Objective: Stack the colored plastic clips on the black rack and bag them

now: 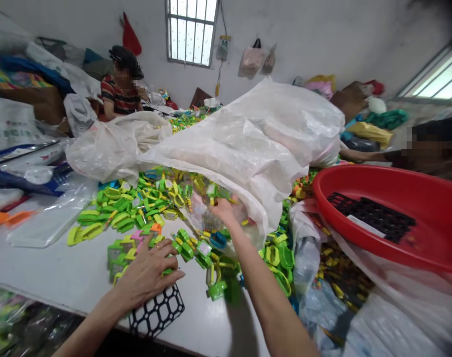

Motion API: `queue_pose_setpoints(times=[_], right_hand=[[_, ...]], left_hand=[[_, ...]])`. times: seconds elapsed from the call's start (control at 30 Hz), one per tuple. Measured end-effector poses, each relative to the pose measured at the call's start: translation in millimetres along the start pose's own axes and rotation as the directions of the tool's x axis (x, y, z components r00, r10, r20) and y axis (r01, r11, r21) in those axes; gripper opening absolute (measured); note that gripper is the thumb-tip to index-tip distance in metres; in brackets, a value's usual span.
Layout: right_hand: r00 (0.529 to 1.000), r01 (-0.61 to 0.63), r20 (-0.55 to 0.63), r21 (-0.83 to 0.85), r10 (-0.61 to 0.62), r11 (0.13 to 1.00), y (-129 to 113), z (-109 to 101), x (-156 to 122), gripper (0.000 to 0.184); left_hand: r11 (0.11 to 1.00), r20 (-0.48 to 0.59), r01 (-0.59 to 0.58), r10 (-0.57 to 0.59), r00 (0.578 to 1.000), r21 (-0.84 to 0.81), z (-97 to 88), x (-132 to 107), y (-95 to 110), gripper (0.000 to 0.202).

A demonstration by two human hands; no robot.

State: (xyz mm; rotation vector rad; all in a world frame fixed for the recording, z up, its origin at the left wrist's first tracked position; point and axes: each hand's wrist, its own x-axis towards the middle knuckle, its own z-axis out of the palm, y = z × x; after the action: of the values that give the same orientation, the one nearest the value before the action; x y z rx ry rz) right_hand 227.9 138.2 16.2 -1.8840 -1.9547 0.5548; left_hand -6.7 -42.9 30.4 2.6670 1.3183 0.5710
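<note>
We find the left hand (pixel 151 265) palm down over a block (pixel 116 255) of green, yellow, grey and pink pieces. Its fingers are slightly spread, with the thumb extended to the right; no pinch shows. An orange piece (pixel 156 228) lies just beyond the fingertips. Directly below this hand, we see a black grid (pixel 157 312), its near part bare at the edge of the white table (pixel 207 334).

We find the right hand (pixel 225 210) farther forward, at the mouth of a white sack (pixel 240 134), among clear plastic (pixel 199 213) and pieces. Its fingers are bent downward; the tips are unclear, so we cannot tell whether they pinch anything. A blue piece (pixel 218 242) lies just below this hand, and loose green pieces lie between the two hands.

Beyond the left hand, we note a pile (pixel 127 206) of green and yellow pieces, reaching under the sack's edge. Clear bags (pixel 50 220) lie to the left of that pile. Well to the right of the right hand stands a red tub (pixel 382 171) containing a second grid (pixel 372 215). One co-worker (pixel 117 96) sits far beyond the left hand; another person (pixel 430 158) is behind the tub.
</note>
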Motion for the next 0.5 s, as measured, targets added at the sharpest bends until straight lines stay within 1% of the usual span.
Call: queue_pose_setpoints(times=[0.07,0.13,0.17,0.23,0.3,0.37,0.43,0.5], right_hand=[[0.994,0.055,0.097,-0.050,-0.050,0.997,11,-8,-14,0.015],[0.985,0.090,0.156,-0.107,-0.072,0.990,12,-16,-27,0.016],[0.986,0.097,0.148,-0.157,-0.073,0.983,9,-20,-32,0.016],[0.992,0.117,0.084,-0.304,-0.096,0.945,-4,-26,-37,0.016],[0.988,0.137,-0.002,-0.433,-0.154,0.891,-23,-29,-34,0.021],[0.979,0.153,-0.050,-0.464,-0.199,0.872,-44,-28,-23,0.027],[0.978,0.165,-0.040,-0.440,-0.203,0.883,-61,-23,-8,0.029],[0.981,0.175,-0.002,-0.407,-0.193,0.896,-70,-17,6,0.027]], left_hand=[[1.000,-0.033,-0.003,0.004,0.999,0.030,2.2,0,-4,0.032],[0.998,-0.070,0.007,-0.002,0.998,0.070,3.4,0,-8,0.034],[0.996,-0.080,0.012,-0.005,0.997,0.086,3.5,0,-10,0.034],[0.994,-0.086,0.028,-0.018,0.996,0.107,2.8,-1,-13,0.032],[0.992,-0.082,0.042,-0.032,0.996,0.121,0.6,-1,-13,0.029],[0.990,-0.062,0.058,-0.050,0.997,0.131,-3.1,0,-12,0.026],[0.988,-0.026,0.077,-0.074,0.997,0.138,-8.1,1,-10,0.025],[0.985,0.024,0.096,-0.101,0.995,0.140,-13.0,2,-7,0.026]])
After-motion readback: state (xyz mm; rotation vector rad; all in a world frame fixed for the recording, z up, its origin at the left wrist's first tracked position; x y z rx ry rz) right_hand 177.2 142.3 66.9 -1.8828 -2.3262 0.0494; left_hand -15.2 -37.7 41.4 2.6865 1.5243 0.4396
